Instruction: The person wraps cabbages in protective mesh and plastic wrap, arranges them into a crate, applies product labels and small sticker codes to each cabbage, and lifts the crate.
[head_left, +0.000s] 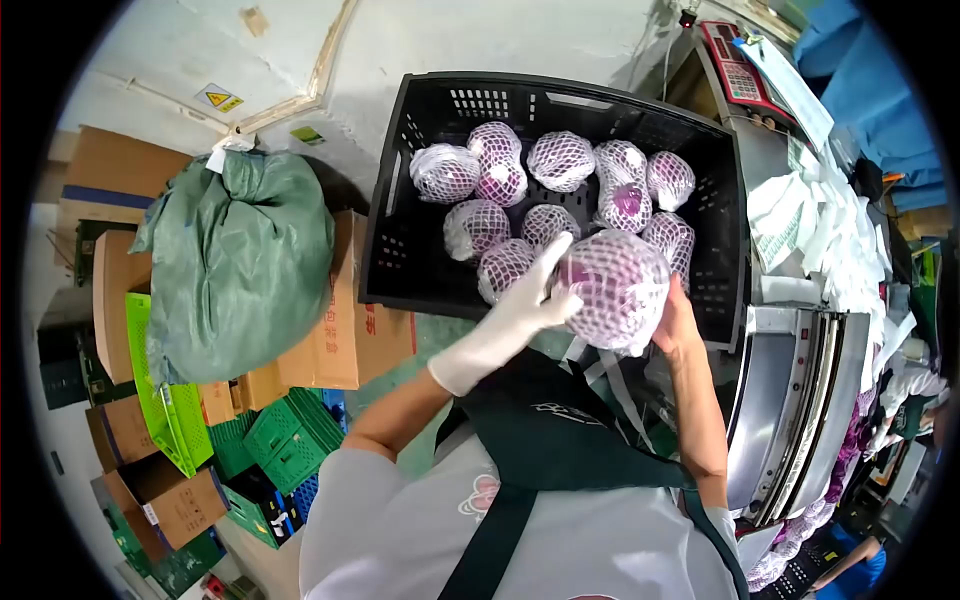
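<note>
In front of my chest, over the near side of a black plastic crate [555, 88], I hold a round red cabbage [612, 290] wrapped in white foam netting and clear film. My left hand [528, 305], in a white glove, grips its left side with the thumb raised over the upper edge. On the opposite side my right hand [678, 322], which looks bare, curves around the cabbage; its fingers are partly hidden behind it. Several more netted cabbages [561, 161] lie in the crate, bunched from its left part to its right.
A green sack [240, 260] rests by cardboard boxes [350, 340] at left, above green crates [292, 435]. To the right stand a metal machine [775, 410], crumpled white film [820, 225] and a red scale [738, 70]. Another person [910, 400] is at far right.
</note>
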